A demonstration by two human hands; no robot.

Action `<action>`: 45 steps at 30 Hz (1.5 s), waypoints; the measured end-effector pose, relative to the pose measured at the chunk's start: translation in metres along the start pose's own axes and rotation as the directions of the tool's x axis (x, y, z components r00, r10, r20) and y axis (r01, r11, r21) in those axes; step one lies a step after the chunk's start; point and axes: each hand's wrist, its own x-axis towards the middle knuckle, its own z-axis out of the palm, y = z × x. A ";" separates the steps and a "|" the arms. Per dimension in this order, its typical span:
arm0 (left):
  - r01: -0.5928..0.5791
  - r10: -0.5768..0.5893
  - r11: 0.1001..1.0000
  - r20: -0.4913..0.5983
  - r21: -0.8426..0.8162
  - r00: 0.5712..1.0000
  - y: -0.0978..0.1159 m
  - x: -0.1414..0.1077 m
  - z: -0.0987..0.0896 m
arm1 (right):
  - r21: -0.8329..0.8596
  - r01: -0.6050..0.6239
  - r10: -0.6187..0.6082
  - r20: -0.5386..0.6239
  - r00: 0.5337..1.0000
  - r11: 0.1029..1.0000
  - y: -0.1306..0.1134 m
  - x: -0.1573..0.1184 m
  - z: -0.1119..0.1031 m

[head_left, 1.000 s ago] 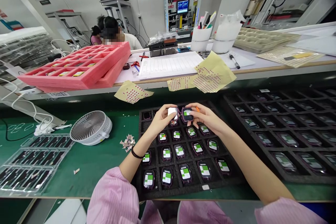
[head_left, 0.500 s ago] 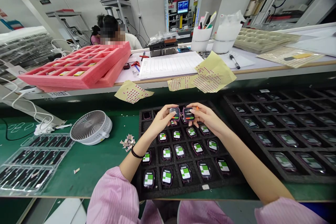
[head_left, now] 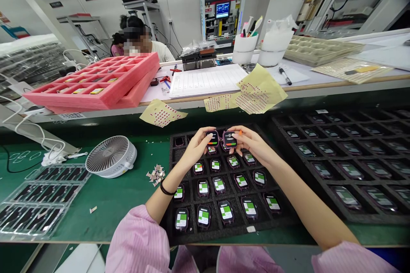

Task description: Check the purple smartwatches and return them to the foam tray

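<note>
My left hand (head_left: 199, 144) grips a smartwatch body (head_left: 212, 138) with a lit dark screen, the thumb lying on its face. A second smartwatch body (head_left: 229, 139), purple-rimmed and lit, is held by my right hand (head_left: 248, 141), with a finger or thumb over its right edge. Both watches are side by side above the far part of a black foam tray (head_left: 209, 198). In the tray's pockets lie several more watches, most with green and white screens, such as the near watch (head_left: 226, 211). My other fingertips are partly hidden behind the watches.
To the right lies another black foam tray (head_left: 323, 199) of watches. A small round fan (head_left: 111, 155), a heap of small pieces (head_left: 156, 175) and clear plastic trays (head_left: 68, 196) occupy the left. Pink foam trays (head_left: 112, 100) sit on the raised shelf, with a person beyond.
The left watch has shifted slightly left, and its screen now shows dark with an orange-red strip. My right hand has barely moved.
</note>
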 end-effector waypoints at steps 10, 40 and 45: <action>-0.073 0.073 0.997 0.013 -0.006 0.997 -0.001 -0.001 0.002 | -0.025 0.029 -0.027 0.058 0.998 0.999 0.006 0.002 -0.002; -0.077 0.077 0.997 0.036 0.012 0.996 -0.006 0.001 0.000 | -0.061 0.008 -0.009 -0.011 1.000 0.998 0.005 0.003 0.000; -0.114 0.115 0.993 0.056 -0.015 0.992 -0.004 -0.002 0.003 | -0.048 -0.013 0.010 -0.062 0.998 0.999 0.002 0.001 0.001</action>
